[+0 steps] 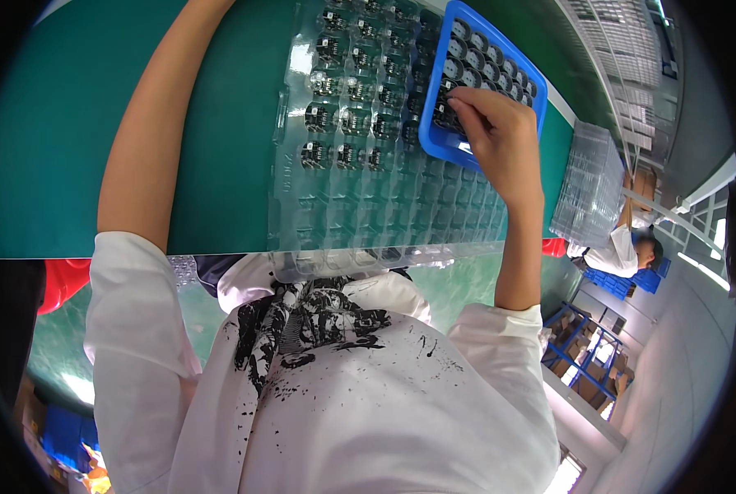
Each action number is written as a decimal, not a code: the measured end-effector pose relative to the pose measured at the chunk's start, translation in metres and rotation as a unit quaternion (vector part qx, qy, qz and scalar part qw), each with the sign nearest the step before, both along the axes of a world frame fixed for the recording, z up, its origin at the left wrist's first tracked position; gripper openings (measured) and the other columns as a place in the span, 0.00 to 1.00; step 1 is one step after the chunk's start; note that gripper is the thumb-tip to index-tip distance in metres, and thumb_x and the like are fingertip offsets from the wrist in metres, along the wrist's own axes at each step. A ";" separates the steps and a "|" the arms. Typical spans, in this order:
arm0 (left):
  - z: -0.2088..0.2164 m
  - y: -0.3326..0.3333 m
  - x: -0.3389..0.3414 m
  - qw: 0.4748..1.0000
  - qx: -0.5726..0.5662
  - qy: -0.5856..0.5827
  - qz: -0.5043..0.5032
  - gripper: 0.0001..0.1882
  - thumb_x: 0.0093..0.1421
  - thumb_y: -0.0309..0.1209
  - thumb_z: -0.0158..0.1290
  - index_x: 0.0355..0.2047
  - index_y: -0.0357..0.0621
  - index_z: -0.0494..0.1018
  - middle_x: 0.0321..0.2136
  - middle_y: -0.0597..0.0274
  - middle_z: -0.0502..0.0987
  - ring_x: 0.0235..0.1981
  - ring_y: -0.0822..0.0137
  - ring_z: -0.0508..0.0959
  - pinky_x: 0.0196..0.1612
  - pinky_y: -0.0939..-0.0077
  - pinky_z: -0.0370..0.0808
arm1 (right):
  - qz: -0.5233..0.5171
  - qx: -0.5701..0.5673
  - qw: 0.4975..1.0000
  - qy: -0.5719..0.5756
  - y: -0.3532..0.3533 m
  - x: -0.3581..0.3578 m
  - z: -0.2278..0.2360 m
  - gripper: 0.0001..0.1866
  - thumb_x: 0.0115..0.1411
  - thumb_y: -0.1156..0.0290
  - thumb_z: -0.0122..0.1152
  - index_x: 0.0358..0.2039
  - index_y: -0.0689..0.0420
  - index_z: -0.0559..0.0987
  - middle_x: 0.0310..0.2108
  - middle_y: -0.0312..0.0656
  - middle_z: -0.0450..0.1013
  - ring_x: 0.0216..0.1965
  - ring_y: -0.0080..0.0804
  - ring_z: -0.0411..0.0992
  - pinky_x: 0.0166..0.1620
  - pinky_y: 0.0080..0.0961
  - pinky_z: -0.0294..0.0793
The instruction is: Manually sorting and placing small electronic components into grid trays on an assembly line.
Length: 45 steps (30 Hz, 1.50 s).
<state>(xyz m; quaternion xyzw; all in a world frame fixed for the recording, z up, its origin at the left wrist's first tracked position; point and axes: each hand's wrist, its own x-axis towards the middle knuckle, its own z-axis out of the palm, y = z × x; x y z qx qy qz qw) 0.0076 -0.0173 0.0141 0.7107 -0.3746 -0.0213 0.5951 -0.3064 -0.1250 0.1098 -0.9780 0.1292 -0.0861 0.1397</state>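
Note:
My right hand (pixel 500 132) is over the near end of a blue plastic bin (pixel 436 146). Its thumb and forefinger pinch together above small dark parts (pixel 448 111) there; whether one is between the fingertips is too small to tell. Round grey-black parts (pixel 473 58) fill the rest of the bin in rows. Left of the bin lies a clear plastic blister tray (pixel 327 210), holding small dark electronic parts (pixel 356 90) in its farther pockets. The nearer pockets hold no parts. My left forearm (pixel 150 132) stretches over the table and leaves the top edge, so that hand is hidden.
The green tabletop (pixel 47 165) has its front edge close to my body. A stack of clear plastic trays (pixel 586 181) stands at the right end. Farther right, a person in white (pixel 619 253) sits near blue crates. A red stool (pixel 63 284) is at the lower left.

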 end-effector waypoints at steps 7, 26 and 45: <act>-0.003 -0.002 0.002 1.000 0.010 -0.004 0.001 0.16 0.63 0.33 0.51 0.25 0.31 0.75 0.18 0.54 0.76 0.19 0.66 0.76 0.26 0.70 0.72 | -0.018 0.047 0.999 -0.018 -0.003 -0.005 -0.008 0.06 0.58 0.80 0.62 0.36 0.66 0.82 0.28 0.47 0.79 0.27 0.29 0.77 0.32 0.22 0.74; -0.002 -0.003 0.001 1.000 0.014 0.017 -0.010 0.16 0.63 0.32 0.50 0.25 0.30 0.74 0.18 0.56 0.76 0.19 0.68 0.76 0.26 0.71 0.71 | 0.025 -0.011 0.995 0.093 0.090 -0.024 -0.019 0.08 0.53 0.76 0.67 0.35 0.55 0.83 0.27 0.45 0.78 0.20 0.42 0.73 0.23 0.32 0.70; -0.003 -0.001 0.002 1.000 0.006 0.000 -0.001 0.16 0.64 0.33 0.51 0.24 0.31 0.74 0.17 0.56 0.75 0.18 0.69 0.75 0.25 0.71 0.71 | -0.051 -0.071 0.996 0.003 -0.003 -0.018 0.008 0.06 0.57 0.79 0.63 0.36 0.62 0.82 0.28 0.45 0.77 0.23 0.31 0.74 0.29 0.23 0.72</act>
